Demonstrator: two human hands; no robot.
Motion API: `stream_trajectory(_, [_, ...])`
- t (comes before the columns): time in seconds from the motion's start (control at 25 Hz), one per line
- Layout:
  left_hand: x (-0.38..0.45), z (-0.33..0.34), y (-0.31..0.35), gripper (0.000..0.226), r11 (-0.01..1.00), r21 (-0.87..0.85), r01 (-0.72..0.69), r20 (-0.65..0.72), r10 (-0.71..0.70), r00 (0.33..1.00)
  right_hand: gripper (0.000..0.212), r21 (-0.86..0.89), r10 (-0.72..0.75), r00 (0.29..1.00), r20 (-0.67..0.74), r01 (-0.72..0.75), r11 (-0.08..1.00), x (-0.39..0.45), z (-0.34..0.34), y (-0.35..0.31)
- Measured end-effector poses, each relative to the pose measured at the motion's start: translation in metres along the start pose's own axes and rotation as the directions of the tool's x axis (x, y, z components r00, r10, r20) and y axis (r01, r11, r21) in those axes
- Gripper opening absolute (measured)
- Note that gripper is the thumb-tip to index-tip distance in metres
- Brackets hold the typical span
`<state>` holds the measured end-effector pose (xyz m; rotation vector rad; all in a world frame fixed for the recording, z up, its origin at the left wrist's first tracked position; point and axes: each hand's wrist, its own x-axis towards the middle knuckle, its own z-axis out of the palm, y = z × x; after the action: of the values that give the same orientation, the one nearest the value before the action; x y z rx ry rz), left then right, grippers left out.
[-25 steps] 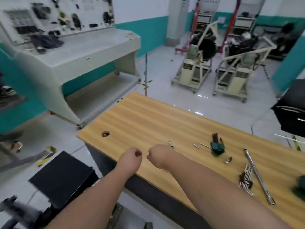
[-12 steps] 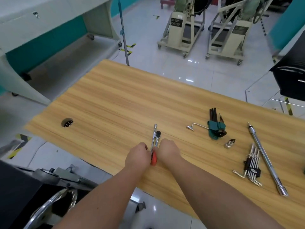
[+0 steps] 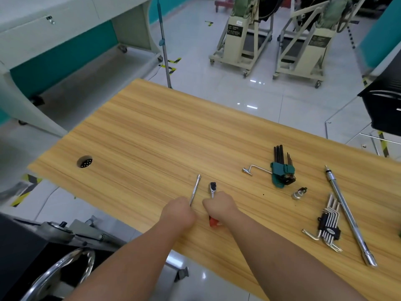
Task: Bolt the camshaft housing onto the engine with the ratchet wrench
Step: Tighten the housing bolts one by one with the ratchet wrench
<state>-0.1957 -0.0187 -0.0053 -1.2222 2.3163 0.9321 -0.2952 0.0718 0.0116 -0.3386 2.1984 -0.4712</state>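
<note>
Head view — right hand (image 3: 220, 206) grips ratchet wrench (image 3: 212, 187); left hand (image 3: 179, 211) grips extension bar (image 3: 194, 189) — on table (image 3: 152, 135).

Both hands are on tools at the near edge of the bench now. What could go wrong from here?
The left hand grips a thin extension bar and the right hand the ratchet wrench, both close to the table edge; a slip could drop either to the floor. The small socket lies loose and might roll if the bench is bumped.

An automotive training workshop: cream wheeled engine stands (image 3: 243, 40) on glossy tiled floor, hex-key sets (image 3: 282, 170) along the wooden workbench's (image 3: 152, 137) right edge.
</note>
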Motion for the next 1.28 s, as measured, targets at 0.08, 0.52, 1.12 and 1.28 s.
stream_trajectory(0.08, [-0.012, -0.005, -0.004, 0.008, 0.841, -0.505, 0.196, 0.176, -0.122, 0.977, 0.010, 0.182, 0.005, 1.000, 0.000, -0.005, 0.983, -0.011, -0.008, -0.002])
stream_trajectory(0.52, [-0.162, -0.187, -0.106, 0.036, 0.373, -0.928, -0.007, -0.095, -0.218, 0.971, 0.053, 0.589, -0.651, 0.756, 0.071, 0.495, 0.639, -0.175, 0.020, -0.218])
stream_trajectory(1.12, [-0.533, -0.235, -0.417, 0.045, 0.194, -0.839, -0.509, -0.459, -0.755, 0.469, 0.052, 0.634, -0.842, 0.179, 0.509, 0.584, 0.507, -0.487, 0.304, -0.334])
stream_trajectory(1.28, [-0.548, -0.219, -0.456, 0.051, 0.142, -0.804, -0.577, -0.476, -0.735, 0.483, 0.048, 0.595, -0.836, 0.141, 0.531, 0.640, 0.486, -0.519, 0.331, -0.333])
